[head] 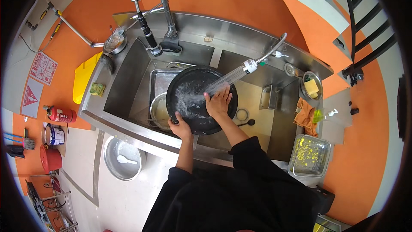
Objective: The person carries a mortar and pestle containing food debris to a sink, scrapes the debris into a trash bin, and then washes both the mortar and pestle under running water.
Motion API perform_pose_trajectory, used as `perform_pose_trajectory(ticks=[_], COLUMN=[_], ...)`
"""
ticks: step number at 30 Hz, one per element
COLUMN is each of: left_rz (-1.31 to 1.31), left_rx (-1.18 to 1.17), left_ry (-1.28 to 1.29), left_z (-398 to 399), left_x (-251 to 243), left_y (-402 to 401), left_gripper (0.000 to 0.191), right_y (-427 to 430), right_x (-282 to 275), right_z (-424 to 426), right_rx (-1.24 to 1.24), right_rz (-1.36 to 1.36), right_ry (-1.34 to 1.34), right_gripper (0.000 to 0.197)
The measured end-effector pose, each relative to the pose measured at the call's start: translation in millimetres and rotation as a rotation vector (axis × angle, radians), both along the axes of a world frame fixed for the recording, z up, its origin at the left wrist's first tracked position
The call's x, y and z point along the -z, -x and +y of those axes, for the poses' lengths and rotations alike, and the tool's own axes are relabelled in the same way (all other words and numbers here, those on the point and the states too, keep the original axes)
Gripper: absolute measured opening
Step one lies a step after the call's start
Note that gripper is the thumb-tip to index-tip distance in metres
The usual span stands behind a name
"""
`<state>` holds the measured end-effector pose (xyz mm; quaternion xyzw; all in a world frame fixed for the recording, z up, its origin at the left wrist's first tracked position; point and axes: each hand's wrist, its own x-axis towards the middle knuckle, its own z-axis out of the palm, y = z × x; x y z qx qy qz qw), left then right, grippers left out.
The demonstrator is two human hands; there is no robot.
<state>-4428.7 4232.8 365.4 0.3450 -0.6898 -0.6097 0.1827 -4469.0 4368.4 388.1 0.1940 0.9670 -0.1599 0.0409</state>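
A large round black pan or tub (193, 116) is tilted over the divider of a two-basin steel sink (222, 59). My left hand (181, 128) grips its near left rim, thumb on the inside. Fingers spread, my right hand (219, 102) lies on the inner surface under the running water. A spray of water pours from the white nozzle (250, 66) of a tap and splashes across the black surface. Partly hidden behind the black vessel, a steel bowl (158, 108) with cloudy liquid sits in a rectangular metal tray (157, 77) in the left basin.
Cloudy water in the right basin surrounds a black ladle (250, 122), a ring (242, 114) and a small steel container (267, 96). A spring-neck faucet (156, 50) overhangs the left basin. An orange cloth (305, 116) and a clear tray (310, 156) line the right edge. A metal bowl (124, 159) stands below left.
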Motion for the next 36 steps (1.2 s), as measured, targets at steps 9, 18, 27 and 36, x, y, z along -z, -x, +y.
perform_pose_trajectory(ticks=[9, 18, 27, 36], left_rz=[0.007, 0.038, -0.33, -0.14], left_rx=[0.01, 0.335, 0.551, 0.567], left_ry=[0.093, 0.865, 0.991, 1.161], left_z=[5, -3, 8, 7], left_x=[-17, -25, -50, -50], left_y=[-3, -4, -6, -7], left_gripper=[0.043, 0.054, 0.041, 0.039], right_y=[-23, -9, 47, -1], right_x=[23, 10, 21, -9], right_z=[1, -6, 3, 92], right_rx=[-0.335, -0.226, -0.396, -0.515], right_rz=[0.22, 0.183, 0.542, 0.579], right_ry=[0.165, -0.138, -0.087, -0.048], right_gripper=[0.064, 0.053, 0.052, 0.019])
